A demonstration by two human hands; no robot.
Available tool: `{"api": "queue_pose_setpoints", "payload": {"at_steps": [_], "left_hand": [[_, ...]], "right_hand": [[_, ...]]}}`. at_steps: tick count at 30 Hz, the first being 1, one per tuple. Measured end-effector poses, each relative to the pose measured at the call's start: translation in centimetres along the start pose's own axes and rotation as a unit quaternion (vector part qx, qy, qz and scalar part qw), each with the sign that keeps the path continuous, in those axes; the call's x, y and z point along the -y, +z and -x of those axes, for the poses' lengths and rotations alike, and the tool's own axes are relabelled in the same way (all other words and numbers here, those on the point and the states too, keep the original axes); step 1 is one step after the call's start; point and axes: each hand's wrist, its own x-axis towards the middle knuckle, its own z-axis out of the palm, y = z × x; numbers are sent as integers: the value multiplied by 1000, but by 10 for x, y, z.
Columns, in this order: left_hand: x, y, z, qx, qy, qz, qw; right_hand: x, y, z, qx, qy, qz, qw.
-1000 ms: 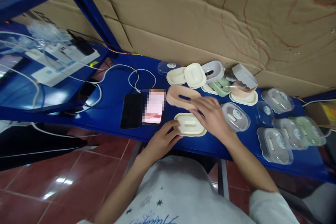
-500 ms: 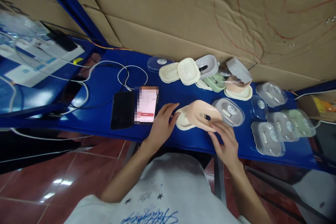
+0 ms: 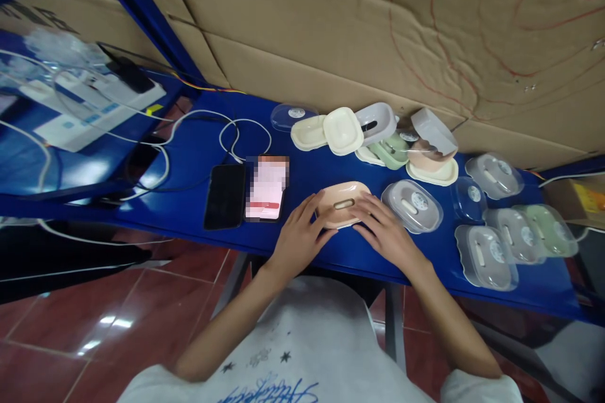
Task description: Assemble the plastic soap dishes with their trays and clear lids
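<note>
A peach soap dish [image 3: 336, 219] with a slot in its middle lies level on the table in front of me. Cream shows through the slot; the cream base beneath is otherwise hidden. My left hand [image 3: 302, 236] holds the dish's left rim, fingers at the back and thumb at the near edge. Its right end is under the fingers of my right hand [image 3: 385, 233], which hides part of the rim. Just right of that hand sits a grey soap dish under a clear lid [image 3: 412, 206].
Two phones, one dark [image 3: 225, 196] and one lit [image 3: 267, 189], lie at left. Behind are loose cream trays [image 3: 343, 131], a grey tray [image 3: 377, 123] and a green dish [image 3: 390, 150]. Several lidded dishes [image 3: 486, 257] stand at right. A cardboard wall [image 3: 307, 31] closes the back.
The peach dish has gone from tilted in my right hand to level over the cream base. My left hand has moved onto its left rim, and the right hand has shifted left.
</note>
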Motion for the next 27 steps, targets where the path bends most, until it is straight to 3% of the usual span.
{"api": "queue_pose_setpoints", "payload": {"at_steps": [7, 10, 13, 16, 19, 21, 24, 27], "left_hand": [[-1, -4, 10, 20, 22, -17, 999], [5, -14, 3, 39, 42, 18, 998], [25, -31, -33, 44, 43, 24, 998], [65, -50, -98, 58, 6, -49, 997], [114, -60, -163, 121, -39, -127, 984], [140, -62, -191, 177, -64, -145, 971], [159, -65, -202, 189, -72, -119, 972], [145, -70, -179, 121, -52, -66, 989]], "right_hand": [[10, 15, 15, 2, 19, 68, 997], [22, 21, 23, -16, 43, 64, 997], [34, 27, 29, -37, 75, 60, 995], [40, 31, 33, -49, 91, 56, 993], [41, 31, 34, -61, 95, 46, 992], [41, 30, 35, -67, 95, 40, 992], [42, 28, 35, -70, 98, 29, 992], [42, 27, 36, -62, 106, 12, 992]]}}
